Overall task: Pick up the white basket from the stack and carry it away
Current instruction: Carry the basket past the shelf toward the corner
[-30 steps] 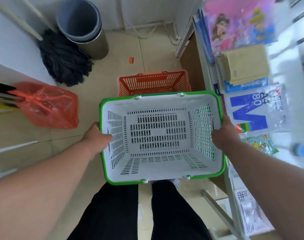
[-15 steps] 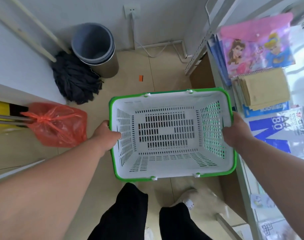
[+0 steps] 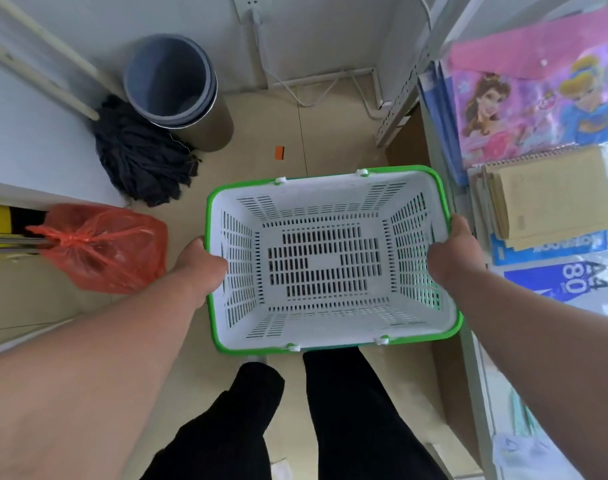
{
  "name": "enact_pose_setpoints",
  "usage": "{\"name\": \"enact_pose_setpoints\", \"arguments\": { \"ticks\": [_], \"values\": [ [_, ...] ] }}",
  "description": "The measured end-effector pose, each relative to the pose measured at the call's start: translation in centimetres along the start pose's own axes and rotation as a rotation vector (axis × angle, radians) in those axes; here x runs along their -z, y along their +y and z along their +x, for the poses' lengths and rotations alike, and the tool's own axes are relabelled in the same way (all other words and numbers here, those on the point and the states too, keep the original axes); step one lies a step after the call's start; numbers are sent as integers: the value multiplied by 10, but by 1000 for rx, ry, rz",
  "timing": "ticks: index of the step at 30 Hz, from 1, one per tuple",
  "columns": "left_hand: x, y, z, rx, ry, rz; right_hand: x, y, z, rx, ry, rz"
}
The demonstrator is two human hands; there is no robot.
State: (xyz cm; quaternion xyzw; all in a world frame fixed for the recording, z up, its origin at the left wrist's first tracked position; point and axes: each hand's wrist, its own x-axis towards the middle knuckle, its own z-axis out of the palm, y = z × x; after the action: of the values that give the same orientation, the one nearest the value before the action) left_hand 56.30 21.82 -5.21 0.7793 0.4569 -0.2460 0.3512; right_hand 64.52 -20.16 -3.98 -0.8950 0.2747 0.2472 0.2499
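Note:
The white basket [image 3: 330, 216] with a green rim is held level in front of me, above the floor and my black trouser legs. It is empty, and its slotted bottom faces up at me. My left hand [image 3: 200, 265] grips its left rim. My right hand [image 3: 453, 256] grips its right rim. The orange basket it was stacked on is out of view.
A grey bin [image 3: 177, 88] and a dark mop head [image 3: 143, 161] stand by the far wall. An orange plastic bag [image 3: 101, 247] hangs at the left. Shelves [image 3: 468, 341] with notebooks [image 3: 545, 199] and paper packs run along the right.
The white basket has been lifted off the orange basket, which is now hidden from view. My view has shifted back, so the bin and wall show more; my feet have stepped.

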Motion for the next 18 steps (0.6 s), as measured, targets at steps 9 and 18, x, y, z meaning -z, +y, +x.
{"name": "enact_pose_setpoints", "arguments": {
  "ticks": [9,18],
  "values": [
    [-26,19,23,38,55,-107,5,-12,41,6,-42,-80],
    [-13,33,16,5,110,-161,23,-22,30,22,-43,-31]
  ]
}}
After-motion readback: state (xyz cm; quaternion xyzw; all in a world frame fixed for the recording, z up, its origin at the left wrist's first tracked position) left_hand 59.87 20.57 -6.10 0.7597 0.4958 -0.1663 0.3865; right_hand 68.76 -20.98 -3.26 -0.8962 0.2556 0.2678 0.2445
